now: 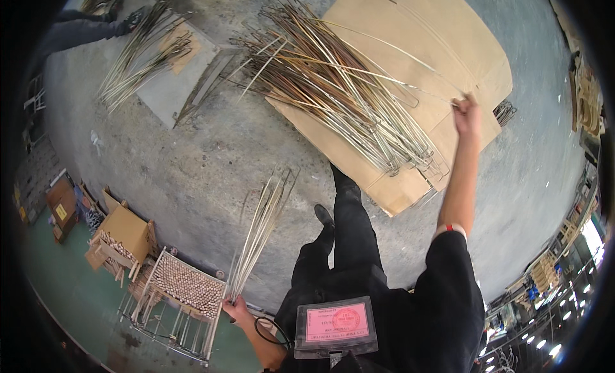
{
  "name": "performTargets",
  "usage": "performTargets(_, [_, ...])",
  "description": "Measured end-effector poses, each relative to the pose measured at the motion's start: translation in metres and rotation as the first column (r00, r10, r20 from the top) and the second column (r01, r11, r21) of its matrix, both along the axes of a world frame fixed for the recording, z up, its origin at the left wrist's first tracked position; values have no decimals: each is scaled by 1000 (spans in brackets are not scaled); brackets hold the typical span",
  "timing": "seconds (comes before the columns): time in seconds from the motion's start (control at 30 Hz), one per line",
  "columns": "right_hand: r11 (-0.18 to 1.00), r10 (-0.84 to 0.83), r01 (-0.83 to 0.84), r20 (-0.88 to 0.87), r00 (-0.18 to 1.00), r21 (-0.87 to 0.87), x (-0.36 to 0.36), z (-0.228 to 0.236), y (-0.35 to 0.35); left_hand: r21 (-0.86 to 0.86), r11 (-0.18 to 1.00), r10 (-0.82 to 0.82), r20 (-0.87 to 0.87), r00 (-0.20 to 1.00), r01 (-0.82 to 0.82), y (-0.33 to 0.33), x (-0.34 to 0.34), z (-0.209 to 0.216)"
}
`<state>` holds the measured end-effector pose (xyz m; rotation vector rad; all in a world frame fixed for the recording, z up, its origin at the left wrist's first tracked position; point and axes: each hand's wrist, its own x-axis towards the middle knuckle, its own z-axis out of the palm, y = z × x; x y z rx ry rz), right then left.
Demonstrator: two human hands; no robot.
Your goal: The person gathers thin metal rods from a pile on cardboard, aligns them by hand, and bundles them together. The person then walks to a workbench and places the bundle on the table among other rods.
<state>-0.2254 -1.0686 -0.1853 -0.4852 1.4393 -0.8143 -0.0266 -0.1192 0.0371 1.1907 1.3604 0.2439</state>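
My left hand (237, 311) is closed round the lower end of a bundle of long, thin metal rods (259, 229) that slants up and away from it. Out to the right, my right hand (466, 113) is pinched on the end of a long metal rod (419, 88), which stretches back over a large pile. That pile of bent metal rods (346, 84), some silvery and some rusty brown, lies in front of me. Many of its near ends are bent into narrow loops. Flattened cardboard (474, 33) is spread beneath it on the concrete floor.
At the upper left, more rods (138, 68) rest across a grey board (166, 94), near another person's leg (86, 34). A metal rack of stacked round pieces (186, 284) and a cardboard box (122, 235) stand lower left. Wooden items (544, 273) line the right side.
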Motion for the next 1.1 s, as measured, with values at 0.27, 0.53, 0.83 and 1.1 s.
performTargets(0.27, [813, 239, 21, 368, 899, -582, 243, 239, 134, -186, 975, -42, 366, 930, 117, -35, -39, 1])
performTargets(0.53, [999, 3, -12, 274, 962, 31, 62, 151, 187, -35, 996, -72, 296, 953, 86, -13, -87, 7])
performTargets(0.83, [815, -32, 163, -239, 971, 556, -153, -130, 354, -62, 969, -227, 179, 957, 241, 59, -124, 0])
performTargets(1.1, [333, 894, -742, -444, 54, 581, -26, -198, 395, 91, 989, -113, -77, 991, 120, 64, -123, 9])
